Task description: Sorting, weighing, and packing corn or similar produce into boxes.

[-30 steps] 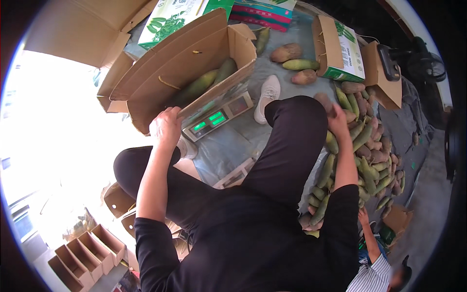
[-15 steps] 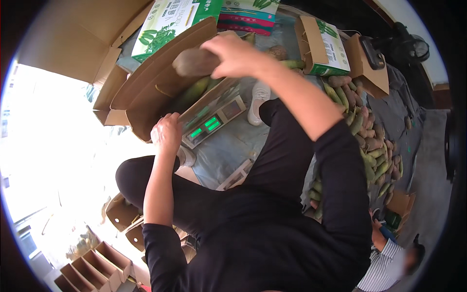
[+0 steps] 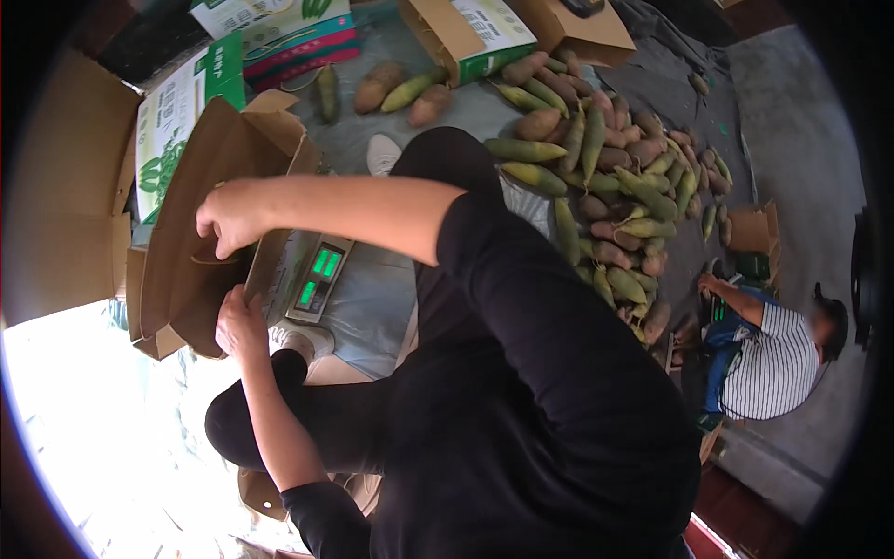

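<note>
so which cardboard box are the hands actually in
The open brown box sitting on the scale; right hand reaches inside, left hand grips its edge. The green-printed boxes sit untouched.

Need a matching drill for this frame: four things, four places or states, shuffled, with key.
Things:
1. right hand
2. left hand
3. scale
4. pile of mangoes

Places or states:
A. green display lit, beside the box
B. spread on the grey sheet at the right
C. at the lower edge of the brown cardboard box
D. reached over the box opening

Pairs: 1-D, 2-C, 3-A, 4-B
</note>
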The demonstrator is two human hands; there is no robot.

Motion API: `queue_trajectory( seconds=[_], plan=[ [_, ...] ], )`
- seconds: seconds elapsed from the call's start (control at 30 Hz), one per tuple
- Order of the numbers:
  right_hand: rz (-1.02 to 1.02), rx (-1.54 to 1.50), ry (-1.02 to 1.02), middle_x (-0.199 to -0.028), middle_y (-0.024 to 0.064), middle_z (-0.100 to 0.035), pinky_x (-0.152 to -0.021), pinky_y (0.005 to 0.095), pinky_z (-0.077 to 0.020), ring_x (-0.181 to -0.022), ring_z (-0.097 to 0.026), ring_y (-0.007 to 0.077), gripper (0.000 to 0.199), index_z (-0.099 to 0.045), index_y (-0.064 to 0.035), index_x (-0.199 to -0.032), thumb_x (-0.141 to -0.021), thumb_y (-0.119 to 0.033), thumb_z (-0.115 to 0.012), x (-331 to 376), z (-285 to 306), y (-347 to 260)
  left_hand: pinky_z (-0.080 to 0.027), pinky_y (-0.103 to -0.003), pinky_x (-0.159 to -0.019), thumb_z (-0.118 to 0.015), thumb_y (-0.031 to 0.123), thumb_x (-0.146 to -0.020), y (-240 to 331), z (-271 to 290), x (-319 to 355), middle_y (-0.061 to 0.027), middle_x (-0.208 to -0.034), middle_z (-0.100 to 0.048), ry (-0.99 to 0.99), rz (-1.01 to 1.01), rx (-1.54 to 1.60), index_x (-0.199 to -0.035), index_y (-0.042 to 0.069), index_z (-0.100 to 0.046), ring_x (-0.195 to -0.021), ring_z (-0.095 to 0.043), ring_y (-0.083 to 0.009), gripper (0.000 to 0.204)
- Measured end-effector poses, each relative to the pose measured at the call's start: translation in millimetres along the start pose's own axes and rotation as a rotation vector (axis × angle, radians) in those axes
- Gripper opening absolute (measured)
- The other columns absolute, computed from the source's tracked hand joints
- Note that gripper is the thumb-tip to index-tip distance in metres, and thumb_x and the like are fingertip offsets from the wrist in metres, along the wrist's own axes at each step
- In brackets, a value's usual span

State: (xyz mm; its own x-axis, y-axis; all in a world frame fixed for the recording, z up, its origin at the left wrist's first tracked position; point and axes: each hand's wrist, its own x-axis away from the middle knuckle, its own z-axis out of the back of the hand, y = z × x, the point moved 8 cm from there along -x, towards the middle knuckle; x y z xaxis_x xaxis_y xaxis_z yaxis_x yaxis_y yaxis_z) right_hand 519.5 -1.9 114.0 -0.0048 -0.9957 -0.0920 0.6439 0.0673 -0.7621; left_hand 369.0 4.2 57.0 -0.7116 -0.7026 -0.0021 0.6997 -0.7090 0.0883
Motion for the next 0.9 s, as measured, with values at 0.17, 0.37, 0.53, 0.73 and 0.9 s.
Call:
queue_trajectory(
  seconds=[0.17, 0.37, 0.53, 0.73, 0.9],
  plan=[
    [-0.119, -0.289, 0.137, -0.081, 0.0068, -0.067, -0.065, 0.0258, -0.0486, -0.072, -0.063, 0.0104, 0.030, -0.064, -0.0066, -0.105, -0.079, -0.022, -0.063, 99.2, 110.5, 14.5, -0.047, -0.042, -0.068, -0.060, 0.019, -0.077, -3.3, -0.7, 2.1, -0.0096, -0.093, -0.062, -0.040, 0.017, 0.052, -0.095, 0.011, -0.060, -0.084, -0.060, -0.0313, 0.019],
    [-0.527, 0.197, 0.844, -0.091, 0.0097, -0.064, -0.076, 0.0349, -0.0493, -0.087, -0.062, 0.0264, 0.036, -0.058, -0.0108, -0.112, -0.076, -0.009, -0.057, 308.6, 189.5, 156.4, -0.046, -0.041, -0.066, -0.063, 0.015, -0.074, -1.4, -6.5, -1.4, -0.0132, -0.086, -0.062, 0.013, -0.061, 0.201, -0.091, 0.006, -0.061, -0.079, -0.061, -0.0311, 0.019],
    [-0.951, 0.276, 0.514, -0.098, 0.0192, -0.061, -0.081, 0.0410, -0.0456, -0.094, -0.057, 0.0346, 0.024, -0.062, -0.0052, -0.100, -0.077, -0.011, -0.055, 457.4, 107.7, 239.7, -0.047, -0.040, -0.068, -0.063, 0.019, -0.075, -23.4, -12.1, 0.6, -0.0126, -0.088, -0.063, -0.039, 0.034, 0.106, -0.093, 0.007, -0.061, -0.079, -0.061, -0.0312, 0.022],
    [-1.606, 0.335, 0.100, -0.101, 0.0212, -0.061, -0.084, 0.0426, -0.0441, -0.098, -0.056, 0.0362, 0.030, -0.063, 0.0007, -0.093, -0.074, -0.022, -0.059, 696.0, -35.6, 327.3, -0.048, -0.039, -0.067, -0.064, 0.023, -0.076, -1.0, -26.9, -6.3, -0.0130, -0.087, -0.063, -0.054, -0.006, 0.109, -0.096, 0.007, -0.062, -0.077, -0.062, -0.0314, 0.025],
    [-1.635, 0.131, 0.329, -0.094, 0.0199, -0.063, -0.078, 0.0413, -0.0456, -0.092, -0.060, 0.0348, 0.029, -0.062, -0.0004, -0.098, -0.074, -0.016, -0.060, 708.2, -85.0, 315.6, -0.048, -0.039, -0.067, -0.065, 0.024, -0.075, -32.0, -21.0, 0.1, -0.0137, -0.086, -0.063, -0.049, 0.025, 0.117, -0.096, 0.006, -0.061, -0.077, -0.062, -0.0306, 0.027]
  ],
)
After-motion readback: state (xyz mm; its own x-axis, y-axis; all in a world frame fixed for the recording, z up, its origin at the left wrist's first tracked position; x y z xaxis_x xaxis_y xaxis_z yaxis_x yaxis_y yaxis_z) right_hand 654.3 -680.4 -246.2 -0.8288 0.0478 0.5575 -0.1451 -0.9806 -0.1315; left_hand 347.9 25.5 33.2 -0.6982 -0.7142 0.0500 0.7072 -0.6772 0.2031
